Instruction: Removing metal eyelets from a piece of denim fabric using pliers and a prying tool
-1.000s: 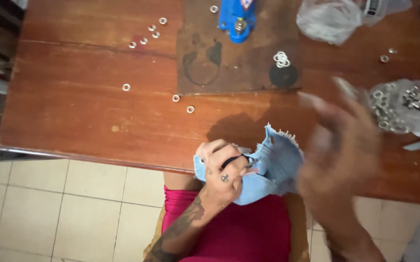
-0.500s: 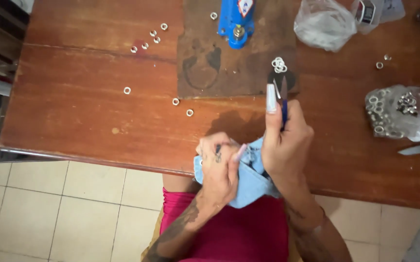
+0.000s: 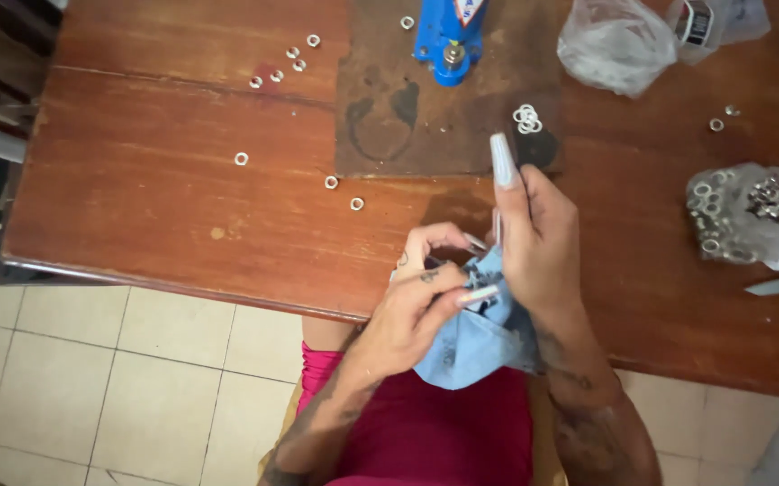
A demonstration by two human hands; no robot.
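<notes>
We held a small piece of light blue denim over our lap at the near edge of the wooden table, just off its surface. Our left hand pinched the cloth from the side, thumb and fingers pressed together on a fold. Our right hand gripped the upper edge of the same piece, its forefinger stretched out straight toward the table; what it pinched beneath, besides the fabric, we could not tell.

To do this well, we judged that the cloth had to be kept taut and flat between the two grips, so the spot being worked stayed open to view, and that long nails called for holding with the pads.

Beyond the hands lay a dark mat with a small heap of metal rings and a blue press tool standing on it. Loose rings were scattered on the left of the table. To the right, a clear plastic bag held many rings and metal bits; another crumpled clear bag further back showed no contents that we could make out.
</notes>
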